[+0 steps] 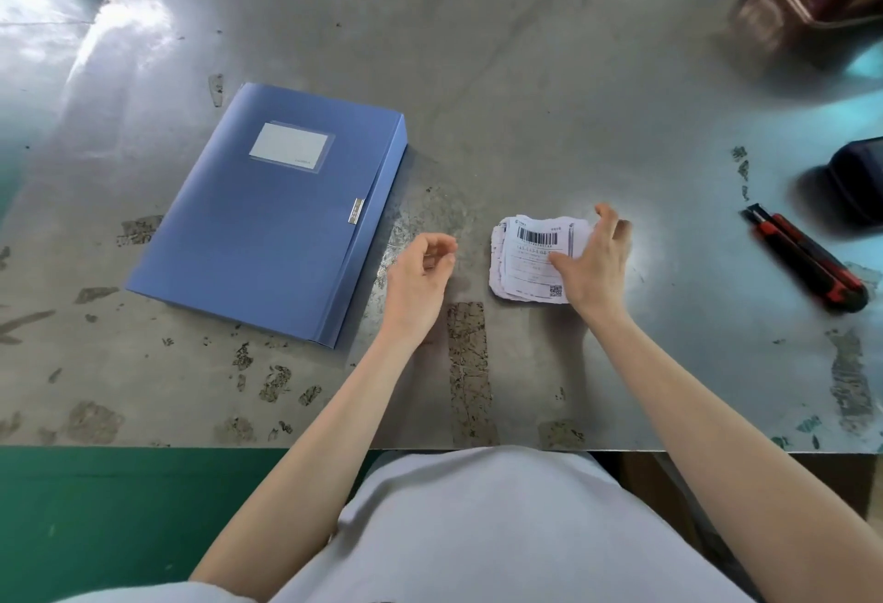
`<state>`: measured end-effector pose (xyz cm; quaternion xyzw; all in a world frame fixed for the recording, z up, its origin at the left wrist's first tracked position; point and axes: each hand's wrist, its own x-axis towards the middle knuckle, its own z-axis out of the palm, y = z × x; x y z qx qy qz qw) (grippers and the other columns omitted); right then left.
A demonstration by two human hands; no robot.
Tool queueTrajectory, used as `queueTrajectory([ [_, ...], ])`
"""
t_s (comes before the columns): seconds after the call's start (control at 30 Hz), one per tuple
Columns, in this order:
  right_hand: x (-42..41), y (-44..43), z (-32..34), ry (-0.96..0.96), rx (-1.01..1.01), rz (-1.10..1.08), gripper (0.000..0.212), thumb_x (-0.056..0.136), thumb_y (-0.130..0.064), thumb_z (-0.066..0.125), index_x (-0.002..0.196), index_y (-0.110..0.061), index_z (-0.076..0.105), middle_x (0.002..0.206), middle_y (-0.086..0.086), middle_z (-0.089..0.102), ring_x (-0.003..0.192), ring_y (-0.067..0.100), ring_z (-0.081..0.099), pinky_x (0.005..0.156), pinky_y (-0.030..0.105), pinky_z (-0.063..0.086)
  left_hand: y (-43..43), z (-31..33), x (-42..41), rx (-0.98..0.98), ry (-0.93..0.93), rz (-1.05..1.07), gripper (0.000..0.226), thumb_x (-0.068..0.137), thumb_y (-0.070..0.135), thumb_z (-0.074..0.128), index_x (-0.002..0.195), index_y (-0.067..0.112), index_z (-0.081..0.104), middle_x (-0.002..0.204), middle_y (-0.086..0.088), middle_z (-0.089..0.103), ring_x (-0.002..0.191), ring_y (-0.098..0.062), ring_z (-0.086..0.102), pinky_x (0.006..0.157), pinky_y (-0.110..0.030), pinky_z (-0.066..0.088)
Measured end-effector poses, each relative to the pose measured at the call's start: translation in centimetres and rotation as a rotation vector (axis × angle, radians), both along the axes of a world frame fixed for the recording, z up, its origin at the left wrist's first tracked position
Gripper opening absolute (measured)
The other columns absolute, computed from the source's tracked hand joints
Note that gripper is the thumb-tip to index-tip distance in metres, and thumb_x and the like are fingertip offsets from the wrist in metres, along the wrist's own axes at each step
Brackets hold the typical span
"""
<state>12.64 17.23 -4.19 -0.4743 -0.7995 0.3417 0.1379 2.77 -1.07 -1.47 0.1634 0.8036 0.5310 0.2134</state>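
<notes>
Gathering the label stack (533,258), right of centre on the table (525,76): press lightly with right hand (597,263), fingers spread over its right edge; bring empty, loosely curled left hand (420,272) across to square the torn slips before lifting toward blue folder (267,210), left.

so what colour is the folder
Blue folder, with a pale label pocket on its cover; the head view shows it best.
</notes>
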Motion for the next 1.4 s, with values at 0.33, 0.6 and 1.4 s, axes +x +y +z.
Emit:
queueTrajectory([
  [0.33, -4.4, -5.9, 3.0, 0.194, 0.042, 0.251, 0.051, 0.081, -0.006, 0.066, 0.128, -0.005, 0.045, 0.128, 0.009, 0.048, 0.117, 0.02, 0.045, 0.097, 0.02, 0.029, -4.8, 1.3, -4.2, -0.166, 0.413, 0.049, 0.02, 0.093, 0.004, 0.054, 0.113, 0.007, 0.061, 0.113, -0.005, 0.061, 0.107, -0.02, 0.054, 0.09, -0.021, 0.037],
  [0.6, -9.3, -13.2, 3.0, 0.181, -0.351, 0.409, 0.051, 0.083, -0.019, 0.071, 0.126, -0.011, 0.045, 0.123, 0.003, 0.054, 0.112, 0.016, 0.052, 0.1, 0.032, 0.044, -10.8, 0.8, -8.3, -0.316, 0.463, 0.198, 0.026, 0.091, 0.003, 0.055, 0.117, 0.006, 0.056, 0.125, -0.01, 0.054, 0.116, -0.029, 0.047, 0.095, -0.035, 0.036],
  [1.4, -12.4, -17.3, 2.2, 0.315, -0.683, 0.182, 0.085, 0.078, -0.013, 0.073, 0.146, -0.016, 0.022, 0.145, 0.001, 0.042, 0.133, 0.019, 0.041, 0.11, 0.045, 0.037, -15.8, -0.8, -11.0, -0.779, 0.278, 0.428, 0.061, 0.087, 0.048, 0.054, 0.136, 0.019, 0.035, 0.137, -0.014, 0.03, 0.124, -0.034, 0.026, 0.1, -0.046, 0.021],
])
